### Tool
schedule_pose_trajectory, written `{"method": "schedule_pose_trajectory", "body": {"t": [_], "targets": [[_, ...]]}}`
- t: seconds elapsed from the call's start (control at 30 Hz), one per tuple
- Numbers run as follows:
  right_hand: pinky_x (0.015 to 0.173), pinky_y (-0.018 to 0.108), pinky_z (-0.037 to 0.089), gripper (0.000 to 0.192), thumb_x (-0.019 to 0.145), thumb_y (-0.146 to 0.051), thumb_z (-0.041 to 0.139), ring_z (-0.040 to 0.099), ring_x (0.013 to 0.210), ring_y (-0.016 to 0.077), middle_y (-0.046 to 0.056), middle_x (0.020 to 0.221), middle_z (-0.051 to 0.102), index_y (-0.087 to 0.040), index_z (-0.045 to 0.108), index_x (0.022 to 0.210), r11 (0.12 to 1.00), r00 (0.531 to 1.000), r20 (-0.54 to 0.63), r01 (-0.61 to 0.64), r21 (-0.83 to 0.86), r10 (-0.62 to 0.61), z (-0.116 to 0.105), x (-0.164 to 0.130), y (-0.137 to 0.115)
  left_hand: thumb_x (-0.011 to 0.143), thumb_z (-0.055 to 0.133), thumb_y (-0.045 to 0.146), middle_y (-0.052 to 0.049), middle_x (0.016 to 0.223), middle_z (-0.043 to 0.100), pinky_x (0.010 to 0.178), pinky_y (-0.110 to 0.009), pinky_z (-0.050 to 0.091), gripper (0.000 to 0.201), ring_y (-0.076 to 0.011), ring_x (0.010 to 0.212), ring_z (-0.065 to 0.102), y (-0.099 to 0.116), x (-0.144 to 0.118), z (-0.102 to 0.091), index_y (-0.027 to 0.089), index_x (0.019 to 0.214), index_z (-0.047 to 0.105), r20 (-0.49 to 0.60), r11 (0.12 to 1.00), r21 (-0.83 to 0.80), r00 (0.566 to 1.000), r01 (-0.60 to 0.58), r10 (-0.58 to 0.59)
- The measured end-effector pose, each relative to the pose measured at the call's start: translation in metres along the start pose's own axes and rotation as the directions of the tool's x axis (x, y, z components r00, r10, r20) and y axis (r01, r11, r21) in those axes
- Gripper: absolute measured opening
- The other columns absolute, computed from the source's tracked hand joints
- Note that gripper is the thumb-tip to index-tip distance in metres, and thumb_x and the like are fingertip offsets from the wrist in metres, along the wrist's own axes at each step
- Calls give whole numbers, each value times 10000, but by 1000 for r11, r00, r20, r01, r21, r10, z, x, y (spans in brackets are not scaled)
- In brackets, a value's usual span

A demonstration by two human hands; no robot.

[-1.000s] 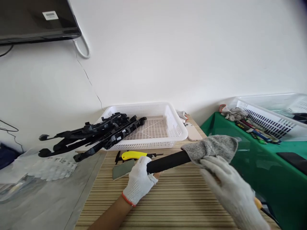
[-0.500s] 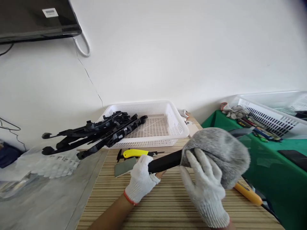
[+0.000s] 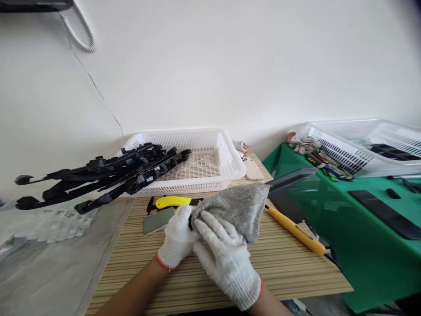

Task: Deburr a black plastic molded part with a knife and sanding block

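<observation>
A long black plastic part slants up to the right above the table. My left hand, in a white knit glove, is closed round its near end. A grey cloth is wrapped over the middle of the part, hiding most of it. My right hand, gloved too, presses the cloth onto the part close beside my left hand. Just beyond the hands lie a yellow utility knife and a grey-green flat block. A yellow-handled tool lies to the right of the cloth.
A white plastic basket at the back of the striped table holds several black parts that jut out leftward. A phone lies beside it. On the right, a green-covered table carries another basket, gloves and pens.
My right hand and the cloth have slid along the black part toward my left hand, uncovering its far end. The view has shifted, showing more of the right-hand table.
</observation>
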State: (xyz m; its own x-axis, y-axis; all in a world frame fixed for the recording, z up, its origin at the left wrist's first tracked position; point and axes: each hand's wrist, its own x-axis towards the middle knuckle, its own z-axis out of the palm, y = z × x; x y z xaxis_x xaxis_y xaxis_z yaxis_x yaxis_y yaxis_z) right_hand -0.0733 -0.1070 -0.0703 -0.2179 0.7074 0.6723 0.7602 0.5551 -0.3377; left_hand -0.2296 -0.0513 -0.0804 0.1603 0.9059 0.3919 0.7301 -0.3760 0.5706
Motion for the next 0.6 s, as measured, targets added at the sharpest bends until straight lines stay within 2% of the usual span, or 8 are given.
{"method": "schedule_pose_trajectory", "body": {"t": [0.13, 0.2, 0.27, 0.33, 0.4, 0.47, 0.53, 0.6], "targets": [[1052, 539, 434, 377, 982, -332, 514, 540, 1247, 333, 77, 1407, 602, -247, 649, 1324, 949, 979, -137, -182, -259, 150, -26, 6, 42, 783, 681, 444, -7, 786, 605, 618, -290, 490, 253, -180, 690, 619, 4, 0, -6, 219, 840, 580, -63, 996, 82, 997, -29, 35], [1092, 574, 383, 388, 1007, -335, 455, 486, 1305, 356, 119, 1436, 564, -207, 670, 1303, 908, 953, -189, -288, -305, 239, -41, 5, 70, 781, 699, 462, -4, 761, 596, 607, -289, 485, 276, -177, 670, 615, 4, 1, -6, 216, 824, 582, -63, 992, 111, 996, -59, 67], [1098, 604, 361, 442, 1014, -406, 417, 451, 1330, 391, 157, 1459, 523, -180, 705, 1263, 857, 904, -270, -409, -313, 332, -57, 1, 98, 777, 702, 458, -7, 750, 594, 611, -292, 487, 272, -181, 672, 617, 4, 1, -6, 214, 830, 594, -47, 986, 135, 993, -99, 106], [1088, 646, 340, 521, 994, -509, 404, 402, 1363, 444, 176, 1515, 446, -182, 719, 1250, 785, 826, -332, -549, -287, 456, -74, -7, 123, 779, 688, 446, -11, 739, 591, 611, -293, 486, 255, -184, 670, 617, 2, 2, -5, 210, 824, 600, -34, 979, 155, 989, -135, 142], [1107, 657, 302, 577, 969, -557, 398, 340, 1408, 474, 184, 1549, 397, -179, 706, 1278, 697, 721, -364, -682, -221, 590, -91, -16, 140, 777, 670, 433, -12, 729, 590, 598, -287, 480, 236, -179, 654, 613, 0, 1, -5, 209, 813, 607, -8, 969, 165, 982, -184, 188], [1149, 610, 272, 563, 953, -537, 413, 326, 1438, 442, 177, 1519, 450, -177, 711, 1267, 621, 612, -386, -775, -119, 690, -106, -23, 150, 770, 659, 424, -13, 726, 595, 575, -277, 466, 222, -171, 630, 608, -4, 0, -5, 211, 813, 620, 40, 952, 169, 967, -254, 250], [1169, 535, 294, 490, 933, -491, 453, 421, 1402, 374, 153, 1410, 574, -183, 741, 1183, 597, 535, -404, -802, 34, 742, -116, -27, 154, 762, 659, 421, -14, 728, 603, 552, -271, 448, 216, -165, 611, 605, -6, -2, -5, 214, 821, 633, 75, 932, 170, 947, -322, 313], [1114, 486, 398, 408, 872, -470, 556, 567, 1265, 325, 126, 1248, 677, -188, 752, 1093, 575, 446, -430, -783, 238, 785, -122, -28, 155, 760, 663, 414, -14, 731, 605, 547, -269, 440, 210, -162, 608, 606, -8, -3, -5, 217, 830, 637, 88, 923, 166, 937, -348, 337]]}}
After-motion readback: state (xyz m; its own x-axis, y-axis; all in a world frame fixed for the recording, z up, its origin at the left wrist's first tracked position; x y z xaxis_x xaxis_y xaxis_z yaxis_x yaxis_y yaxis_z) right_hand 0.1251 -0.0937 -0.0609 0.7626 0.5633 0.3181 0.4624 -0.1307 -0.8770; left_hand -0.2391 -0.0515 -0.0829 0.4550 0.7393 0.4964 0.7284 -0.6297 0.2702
